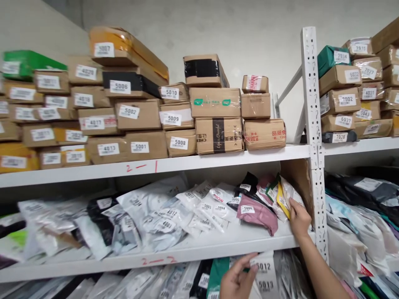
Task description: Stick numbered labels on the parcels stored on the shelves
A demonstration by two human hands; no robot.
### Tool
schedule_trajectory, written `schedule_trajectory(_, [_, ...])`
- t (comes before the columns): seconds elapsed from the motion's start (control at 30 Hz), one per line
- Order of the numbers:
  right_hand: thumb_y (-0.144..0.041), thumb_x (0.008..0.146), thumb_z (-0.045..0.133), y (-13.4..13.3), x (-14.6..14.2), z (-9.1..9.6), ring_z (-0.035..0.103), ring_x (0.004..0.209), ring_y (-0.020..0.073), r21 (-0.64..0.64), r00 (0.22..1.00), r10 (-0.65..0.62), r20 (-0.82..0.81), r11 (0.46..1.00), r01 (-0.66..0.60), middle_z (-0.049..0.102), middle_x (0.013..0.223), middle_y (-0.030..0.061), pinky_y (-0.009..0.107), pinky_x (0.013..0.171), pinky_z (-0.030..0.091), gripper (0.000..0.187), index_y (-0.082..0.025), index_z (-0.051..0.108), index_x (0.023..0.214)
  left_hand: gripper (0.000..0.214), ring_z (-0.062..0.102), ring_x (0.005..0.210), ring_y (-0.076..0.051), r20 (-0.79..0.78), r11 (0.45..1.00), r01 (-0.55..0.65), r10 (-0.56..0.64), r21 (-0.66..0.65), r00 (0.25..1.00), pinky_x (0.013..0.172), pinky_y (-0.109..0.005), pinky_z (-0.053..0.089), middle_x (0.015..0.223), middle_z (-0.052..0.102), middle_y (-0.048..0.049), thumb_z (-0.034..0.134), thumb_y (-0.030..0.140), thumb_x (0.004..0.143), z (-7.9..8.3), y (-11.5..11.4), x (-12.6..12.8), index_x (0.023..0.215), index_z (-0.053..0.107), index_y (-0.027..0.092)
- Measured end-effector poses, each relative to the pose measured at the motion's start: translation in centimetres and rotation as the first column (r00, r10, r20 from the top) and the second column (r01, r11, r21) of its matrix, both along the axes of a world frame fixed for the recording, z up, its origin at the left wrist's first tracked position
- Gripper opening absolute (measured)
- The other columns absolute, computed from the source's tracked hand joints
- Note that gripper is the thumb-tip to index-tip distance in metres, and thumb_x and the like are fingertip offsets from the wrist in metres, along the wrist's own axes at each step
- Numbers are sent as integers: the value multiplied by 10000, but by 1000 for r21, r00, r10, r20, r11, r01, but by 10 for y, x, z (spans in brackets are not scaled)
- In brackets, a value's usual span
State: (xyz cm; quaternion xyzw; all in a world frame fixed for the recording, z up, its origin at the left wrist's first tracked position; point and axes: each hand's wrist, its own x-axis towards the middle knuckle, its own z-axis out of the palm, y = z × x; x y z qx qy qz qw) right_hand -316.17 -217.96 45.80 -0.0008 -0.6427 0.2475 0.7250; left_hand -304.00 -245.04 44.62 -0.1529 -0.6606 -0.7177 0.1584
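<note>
My left hand (239, 276), low in the view, is closed with thumb and forefinger pinching a strip of number labels (264, 277) printed 5012 and 5013. My right hand (299, 218) reaches to the right end of the middle shelf. Its fingers are closed on the edge of a white mailer bag (293, 190), which leans beside a yellow-edged packet (283, 198). Just left of these lie a pink mailer bag (256, 214) labelled 5008 and a black bag (248, 183). My right fingertips are partly hidden behind the hand.
Numbered cardboard boxes (140, 148) are stacked on the upper shelf (174, 166). White and grey mailer bags (165, 216) fill the middle shelf (124, 261), with more bags below. A perforated metal post (311, 99) stands to the right, with another loaded rack beyond it.
</note>
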Motion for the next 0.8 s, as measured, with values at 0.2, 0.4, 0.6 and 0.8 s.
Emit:
schedule_trajectory(0.2, [-102, 893, 416, 12, -3, -8, 706, 935, 184, 246, 985, -172, 35, 956, 158, 734, 1141, 76, 285, 790, 560, 387, -195, 733, 1096, 612, 484, 544, -126, -19, 999, 7, -6, 46, 1000, 521, -219, 421, 559, 579, -7, 803, 686, 489, 65, -30, 3, 794, 782, 156])
schedule_trajectory(0.4, [-341, 896, 548, -35, 45, 23, 548, 1254, 345, 195, 991, -94, 95, 978, 74, 577, 1384, 139, 580, 1037, 432, 356, -225, 676, 1208, 484, 581, 579, -161, -80, 998, 55, -53, 25, 995, 554, -243, 489, 599, 665, -30, 825, 557, 522, 109, -65, 1, 780, 769, 152])
schedule_trajectory(0.6, [-399, 903, 601, -146, 129, 86, 674, 1066, 240, -33, 656, 660, 367, 714, -700, 645, 1294, 119, 384, 856, 582, 489, -258, 549, 1368, 349, 692, 766, -235, -151, 989, 146, -150, -39, 977, 741, -316, 571, 771, 758, -85, 800, 469, 567, 133, -78, -5, 737, 769, 166])
schedule_trajectory(0.8, [-423, 807, 716, -200, 131, 109, 644, 706, 151, -154, 485, 775, 405, 581, -799, 719, 852, 60, 244, 585, 510, 270, -202, 743, 959, 294, 649, 678, -166, -217, 983, 165, -180, -85, 959, 660, -255, 537, 798, 732, -61, 774, 410, 643, 130, -100, -10, 795, 768, 159])
